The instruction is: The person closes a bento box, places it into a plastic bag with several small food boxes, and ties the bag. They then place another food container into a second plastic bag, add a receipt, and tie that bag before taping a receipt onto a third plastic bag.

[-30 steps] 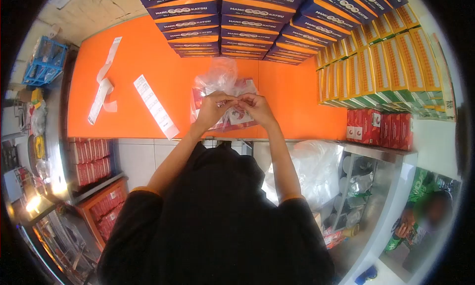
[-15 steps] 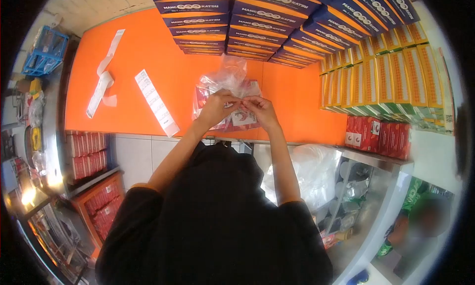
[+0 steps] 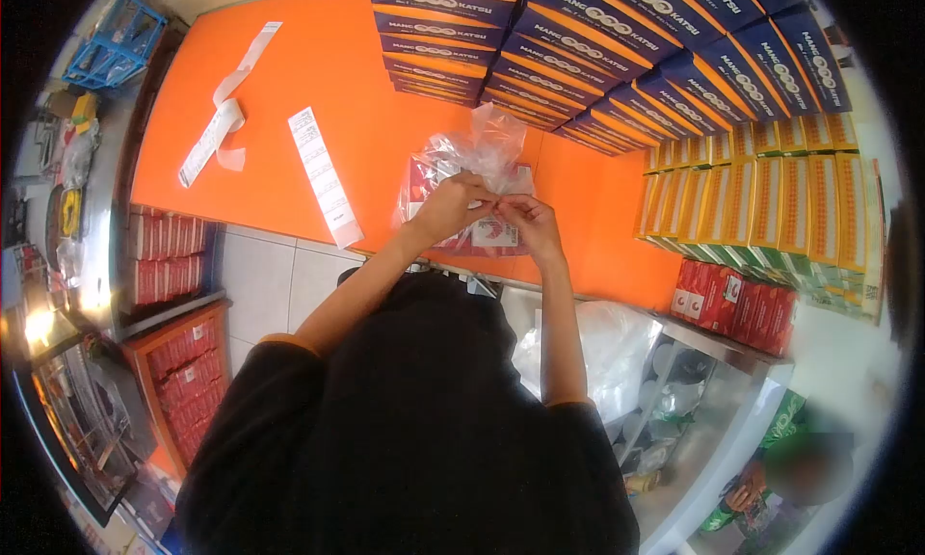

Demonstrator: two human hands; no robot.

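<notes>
A clear plastic bag (image 3: pixel 499 139) with red-and-white boxes (image 3: pixel 494 235) inside lies on the orange table (image 3: pixel 385 184), its loose top pointing away from me. My left hand (image 3: pixel 453 206) is over the bag, fingers closed on its gathered plastic. Close beside it, my right hand (image 3: pixel 530 223) pinches the same plastic, the fingertips of both hands nearly touching. The exact bit of plastic between the fingers is too small to make out.
Two paper strips (image 3: pixel 325 177) (image 3: pixel 227 117) lie on the left. Stacked blue-and-orange boxes (image 3: pixel 578 35) stand at the back, yellow boxes (image 3: pixel 752 198) and red boxes (image 3: pixel 732 304) at the right. A person in green (image 3: pixel 747 488) is at the lower right.
The camera view has turned and shifted, so the table and boxes sit differently in the frame. Both hands remain together at the bag, with little visible change in their grip.
</notes>
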